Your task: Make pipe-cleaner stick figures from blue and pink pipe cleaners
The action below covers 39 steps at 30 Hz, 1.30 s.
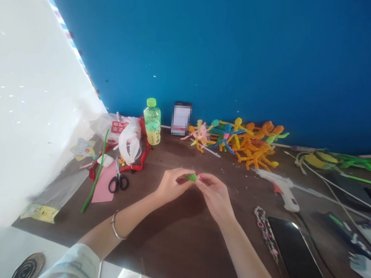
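Observation:
Above the middle of the brown table, my two hands meet around a small green coil that looks like wound pipe cleaner. My left hand pinches its left side between thumb and fingers. From the right, my right hand closes on the coil's other end, where a small pink piece shows at the fingertips. How the pink piece joins the green coil is hidden by my fingers. A bangle sits on my left wrist.
Black-handled scissors, a green pipe cleaner and pink paper lie left. Behind stand a drink bottle and fuzzy pipe-cleaner figures. At right are a glue gun, a phone and cables.

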Motion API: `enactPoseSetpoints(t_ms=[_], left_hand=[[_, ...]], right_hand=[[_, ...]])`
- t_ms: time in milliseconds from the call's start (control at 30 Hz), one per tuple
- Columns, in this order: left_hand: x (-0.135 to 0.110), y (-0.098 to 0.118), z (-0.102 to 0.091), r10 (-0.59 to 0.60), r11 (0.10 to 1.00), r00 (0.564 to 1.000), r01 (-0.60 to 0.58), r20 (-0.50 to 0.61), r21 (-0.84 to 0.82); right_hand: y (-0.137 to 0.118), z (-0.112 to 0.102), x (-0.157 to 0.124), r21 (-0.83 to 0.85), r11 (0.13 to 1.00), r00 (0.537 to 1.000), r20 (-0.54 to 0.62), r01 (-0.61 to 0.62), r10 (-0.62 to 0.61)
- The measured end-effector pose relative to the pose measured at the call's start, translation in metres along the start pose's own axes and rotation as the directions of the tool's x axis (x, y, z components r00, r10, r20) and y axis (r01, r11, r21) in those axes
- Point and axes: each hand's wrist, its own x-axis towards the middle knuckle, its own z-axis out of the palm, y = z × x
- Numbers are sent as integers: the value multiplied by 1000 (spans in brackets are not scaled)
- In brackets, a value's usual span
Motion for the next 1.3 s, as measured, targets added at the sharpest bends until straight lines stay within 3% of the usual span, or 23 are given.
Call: enactPoseSetpoints(t_ms=[400,633,800,1033,1300], left_hand=[[1,-1,-1,40,998,997,-42,72,40],[4,6,-4,-42,999,976,45,212,-10],[5,9,-4,-123,983,964,150,235,-103],[4,7,-1,-291,749,888,443,357,-492],[8,5,-2,-453,475,791,605,412,-639]], right_hand=[[-6,-11,4,137,966,967,161,-218,196],[-1,-16,8,207,908,919,233,-365,317],[0,-16,8,189,914,927,185,-359,326],[2,-14,7,89,955,955,120,-283,271],[2,-10,5,-48,988,986,72,-144,148]])
